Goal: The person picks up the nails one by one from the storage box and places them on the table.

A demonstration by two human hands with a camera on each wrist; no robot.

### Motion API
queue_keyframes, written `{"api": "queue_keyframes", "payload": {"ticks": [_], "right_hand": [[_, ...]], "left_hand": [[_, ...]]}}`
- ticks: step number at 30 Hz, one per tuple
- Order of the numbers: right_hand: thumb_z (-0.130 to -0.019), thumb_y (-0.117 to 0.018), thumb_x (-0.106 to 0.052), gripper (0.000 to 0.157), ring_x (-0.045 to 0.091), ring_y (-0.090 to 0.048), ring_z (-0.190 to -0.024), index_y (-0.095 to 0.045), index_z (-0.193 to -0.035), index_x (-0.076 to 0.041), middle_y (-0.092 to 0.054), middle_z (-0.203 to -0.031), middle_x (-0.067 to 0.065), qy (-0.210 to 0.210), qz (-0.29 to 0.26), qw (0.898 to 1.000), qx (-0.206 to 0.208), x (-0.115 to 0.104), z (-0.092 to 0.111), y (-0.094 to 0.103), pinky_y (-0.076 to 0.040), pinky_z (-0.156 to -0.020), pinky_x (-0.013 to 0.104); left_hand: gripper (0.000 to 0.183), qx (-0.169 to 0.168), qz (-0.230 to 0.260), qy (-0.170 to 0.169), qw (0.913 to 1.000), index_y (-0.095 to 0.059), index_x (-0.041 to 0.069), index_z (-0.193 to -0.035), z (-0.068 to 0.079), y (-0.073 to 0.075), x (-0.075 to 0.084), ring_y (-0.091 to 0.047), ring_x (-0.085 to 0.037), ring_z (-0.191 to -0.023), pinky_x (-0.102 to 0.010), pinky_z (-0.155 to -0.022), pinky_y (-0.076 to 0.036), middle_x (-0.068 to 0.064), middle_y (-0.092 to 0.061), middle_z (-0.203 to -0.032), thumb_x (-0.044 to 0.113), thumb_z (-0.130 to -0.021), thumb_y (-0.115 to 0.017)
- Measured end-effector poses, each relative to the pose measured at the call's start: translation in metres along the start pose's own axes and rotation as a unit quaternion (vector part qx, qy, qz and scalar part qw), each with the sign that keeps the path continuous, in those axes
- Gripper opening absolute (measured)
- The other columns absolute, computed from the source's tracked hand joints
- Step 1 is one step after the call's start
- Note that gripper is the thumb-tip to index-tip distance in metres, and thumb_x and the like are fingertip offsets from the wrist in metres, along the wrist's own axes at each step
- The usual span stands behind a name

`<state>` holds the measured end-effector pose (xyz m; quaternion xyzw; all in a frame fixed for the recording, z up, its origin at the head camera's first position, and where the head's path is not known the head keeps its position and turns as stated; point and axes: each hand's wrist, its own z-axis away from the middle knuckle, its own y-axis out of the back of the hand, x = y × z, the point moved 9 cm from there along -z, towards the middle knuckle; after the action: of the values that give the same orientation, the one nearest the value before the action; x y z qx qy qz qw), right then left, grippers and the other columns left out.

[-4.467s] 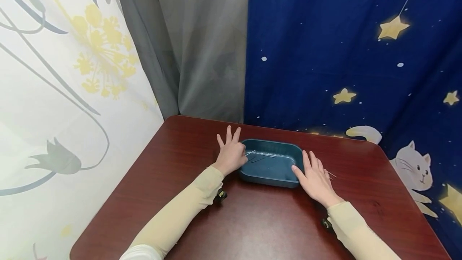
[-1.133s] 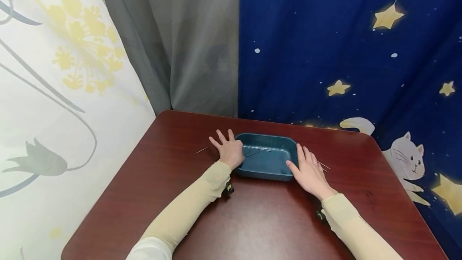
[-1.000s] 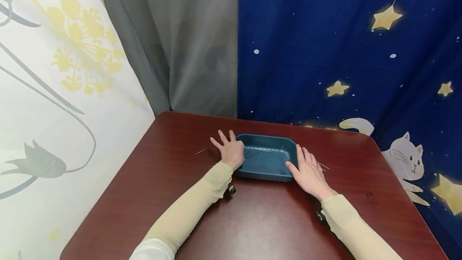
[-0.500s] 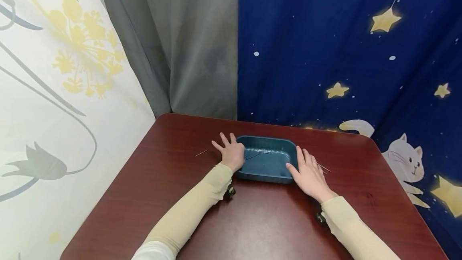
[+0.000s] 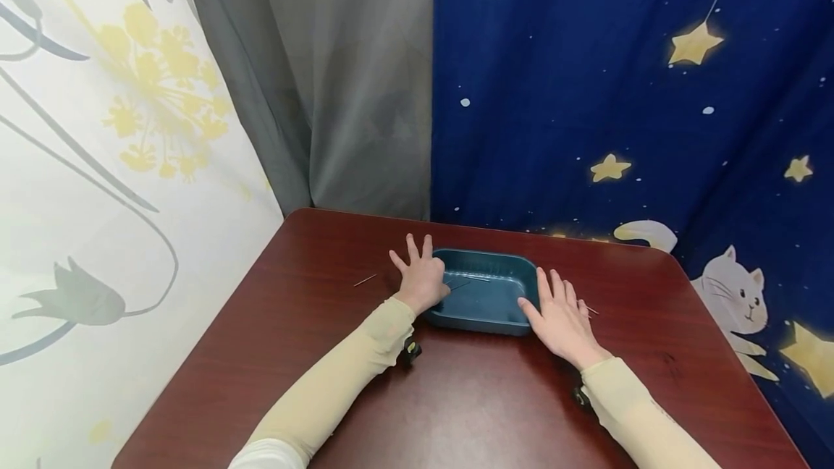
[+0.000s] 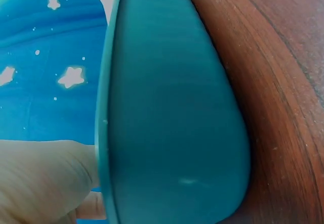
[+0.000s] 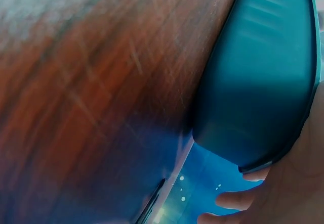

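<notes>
A dark teal plastic tray [image 5: 485,326] stands on the table, with several thin metal rods [image 5: 478,279] on its floor. My left hand [image 5: 422,282] reaches over the tray's left end. Its thumb and index finger pinch a thin metal rod just inside, mostly hidden by the fingers, while the other fingers are raised and spread. In the left wrist view, this hand crosses the rim of the tray [image 6: 172,102]. My right hand [image 5: 565,320] rests against the right end, fingers straight along the outside and thumb over the rim.
One thin rod [image 5: 365,280] lies on the red-brown table [image 5: 469,396] left of the tray. More thin rods [image 5: 591,310] lie beside the right hand's fingers. A grey curtain [image 5: 371,93] and a blue star-patterned curtain [image 5: 554,93] hang behind the table, a white floral one [image 5: 163,252] at left.
Since the oldest frame, a rod has appeared on the table left of the tray. My left hand went back into the tray and has just risen slightly. The right hand stays at the tray.
</notes>
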<state>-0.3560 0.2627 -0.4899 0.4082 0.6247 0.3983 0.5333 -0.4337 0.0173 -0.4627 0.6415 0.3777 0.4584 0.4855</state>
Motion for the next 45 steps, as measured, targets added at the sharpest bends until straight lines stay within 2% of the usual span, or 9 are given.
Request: {"api": "queue_keyframes", "payload": {"ticks": [5,10,16,20,23,28,38,45], "right_hand": [[-0.100,-0.038,-0.067,0.089,0.054,-0.014,-0.145,-0.005,-0.164,-0.015,-0.011,-0.164,0.026,0.000,-0.001,1.000,-0.001,0.002,0.000,0.001,-0.015,-0.104,0.078],[-0.100,-0.038,-0.067,0.089,0.053,-0.014,-0.145,-0.005,-0.164,-0.015,-0.011,-0.164,0.026,0.001,-0.002,1.000,-0.001,0.003,0.000,-0.001,-0.015,-0.103,0.078],[-0.101,-0.043,-0.063,0.088,0.053,-0.014,-0.145,-0.004,-0.164,-0.016,-0.011,-0.164,0.025,-0.004,-0.009,1.000,-0.005,0.006,0.002,-0.005,-0.015,-0.104,0.078],[-0.100,-0.040,-0.065,0.088,0.052,-0.015,-0.145,-0.005,-0.164,-0.015,-0.011,-0.164,0.026,-0.003,-0.008,1.000,-0.003,0.005,0.003,-0.004,-0.016,-0.103,0.078],[-0.099,-0.037,-0.068,0.089,0.053,-0.015,-0.144,-0.005,-0.164,-0.015,-0.011,-0.164,0.026,-0.003,-0.008,1.000,-0.003,0.004,0.002,-0.003,-0.016,-0.103,0.078],[-0.101,-0.040,-0.063,0.087,0.053,-0.015,-0.144,-0.004,-0.164,-0.015,-0.010,-0.164,0.026,-0.003,-0.013,1.000,-0.006,0.003,0.001,-0.002,-0.015,-0.103,0.078],[-0.102,-0.042,-0.061,0.086,0.051,-0.017,-0.144,-0.004,-0.164,-0.015,-0.012,-0.163,0.026,-0.004,-0.019,1.000,-0.003,0.003,0.000,-0.001,-0.016,-0.104,0.078],[-0.101,-0.038,-0.064,0.087,0.051,-0.018,-0.144,-0.002,-0.164,-0.016,-0.011,-0.164,0.026,0.000,-0.021,1.000,-0.007,-0.001,-0.002,-0.001,-0.016,-0.104,0.077]], "left_hand": [[0.030,0.004,0.007,-0.016,0.9998,-0.063,0.025,-0.057,0.006,0.007,0.002,0.008,-0.050,-0.149,-0.082,-0.103,0.000,-0.019,-0.017,-0.165,0.027,-0.081,-0.081],[0.032,0.027,0.004,-0.039,0.9989,-0.061,0.026,-0.055,0.016,0.016,0.004,0.008,-0.050,-0.149,-0.082,-0.103,-0.001,-0.020,-0.018,-0.164,0.026,-0.080,-0.082],[0.032,0.066,-0.015,-0.055,0.9962,-0.060,0.024,-0.054,0.027,0.028,-0.003,0.006,-0.049,-0.149,-0.082,-0.103,-0.001,-0.020,-0.017,-0.165,0.025,-0.077,-0.084],[0.027,0.083,-0.028,-0.060,0.9944,-0.063,0.023,-0.058,0.031,0.038,-0.010,0.005,-0.049,-0.149,-0.081,-0.103,-0.001,-0.021,-0.017,-0.164,0.025,-0.076,-0.083],[0.024,0.089,-0.034,-0.058,0.9938,-0.064,0.021,-0.059,0.036,0.041,-0.020,0.007,-0.048,-0.149,-0.081,-0.103,0.000,-0.021,-0.015,-0.165,0.022,-0.077,-0.080],[0.019,0.107,-0.036,-0.053,0.9923,-0.065,0.020,-0.062,0.045,0.043,-0.040,0.006,-0.049,-0.149,-0.082,-0.103,-0.003,-0.021,-0.016,-0.165,0.018,-0.077,-0.076],[0.022,0.120,-0.010,-0.034,0.9921,-0.064,0.018,-0.062,0.053,0.042,-0.080,0.007,-0.049,-0.149,-0.082,-0.102,-0.004,-0.022,-0.017,-0.164,0.017,-0.077,-0.081],[0.028,0.098,-0.013,-0.010,0.9950,-0.058,0.018,-0.057,0.053,0.031,-0.113,0.011,-0.049,-0.149,-0.083,-0.101,0.000,-0.025,-0.017,-0.163,0.015,-0.076,-0.079]]}}
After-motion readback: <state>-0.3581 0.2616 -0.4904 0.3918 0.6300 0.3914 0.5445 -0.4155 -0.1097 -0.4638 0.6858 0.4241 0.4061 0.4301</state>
